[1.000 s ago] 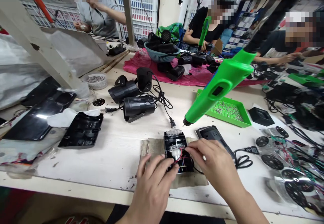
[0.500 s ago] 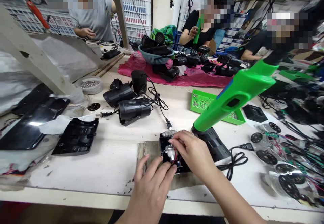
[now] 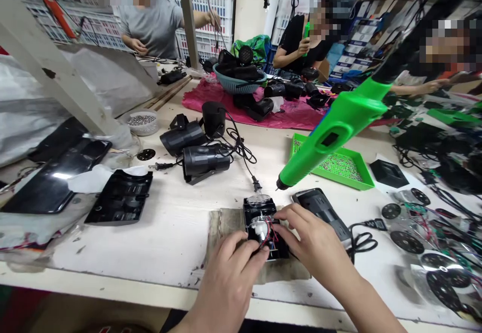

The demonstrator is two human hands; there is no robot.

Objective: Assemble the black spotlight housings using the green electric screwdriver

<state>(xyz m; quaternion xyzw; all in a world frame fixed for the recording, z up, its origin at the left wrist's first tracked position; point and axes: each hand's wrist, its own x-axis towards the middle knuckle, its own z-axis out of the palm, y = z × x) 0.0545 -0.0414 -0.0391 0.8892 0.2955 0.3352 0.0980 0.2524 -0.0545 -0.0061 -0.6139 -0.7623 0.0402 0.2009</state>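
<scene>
An open black plastic lamp housing (image 3: 259,207) lies between my hands on a greyish cloth pad (image 3: 226,222). Inside it sits a silver-white round part (image 3: 259,230) with red and black wires. My left hand (image 3: 235,272) has curled fingers on the near left side of the housing, fingertips against the round part's edge. From the right, my right hand (image 3: 311,235) pinches at that round part and its wires; the exact contact is partly hidden. A clear lens (image 3: 256,200) shows at the housing's far end. Above right hangs a green electric screwdriver (image 3: 320,139), its tip free.
A matching housing half (image 3: 322,212) lies right of my hand, another half (image 3: 120,197) on the left. Assembled lamps (image 3: 206,162) stand behind. A green tray (image 3: 361,185) holds screws. Wired discs (image 3: 406,242) crowd the right. Co-workers (image 3: 150,29) sit opposite.
My right fingers have shifted, and the round part shows more fully in the housing. The green screwdriver has swung left and now hangs clear of the housing half. The view has shifted slightly.
</scene>
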